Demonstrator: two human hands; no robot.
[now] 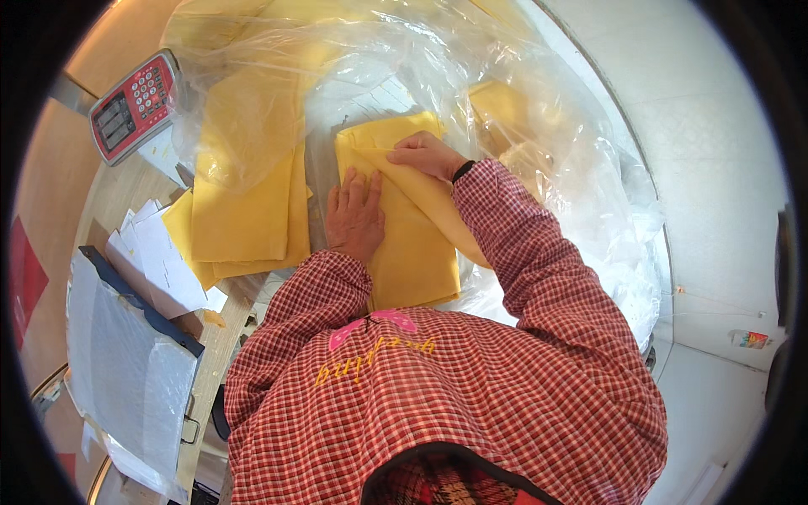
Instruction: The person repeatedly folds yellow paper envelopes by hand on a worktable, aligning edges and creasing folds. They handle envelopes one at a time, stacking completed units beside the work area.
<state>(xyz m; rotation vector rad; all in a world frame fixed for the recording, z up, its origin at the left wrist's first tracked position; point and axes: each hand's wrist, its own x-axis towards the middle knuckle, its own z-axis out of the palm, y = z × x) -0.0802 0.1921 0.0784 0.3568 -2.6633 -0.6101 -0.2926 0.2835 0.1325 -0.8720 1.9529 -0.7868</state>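
One bare left hand [355,217] laid palm down, fingers extended and gripping nothing, over the left edge of a stack of yellow sheets [412,273] near the middle of the view; cloth or paper, cannot tell which. One bare right hand [427,157] grasping the top sheet [442,210] toward the far end of the same stack, thumb and fingers pinched on its turned-back edge, with a loose, rounded fold sloping down toward the right forearm. On the right wrist, a dark band [462,171]; on both arms, red-and-white checked sleeves [526,240]. To the left of the left hand, just apart from it, a second yellow pile [240,223] with uneven, overlapping edges, its far part beneath clear plastic film [614,223]. More of the same film, crumpled and shiny, behind the stack and along its right side, with further yellow material [501,101] showing dimly through. At upper left, on a wood-toned counter [135,181], a red-and-grey keypad device [135,108] with a dark display. Nearer, beside the second pile, loose white papers [156,261], and below them a flat, pale case [130,366] with a dark edge, set at a slant.
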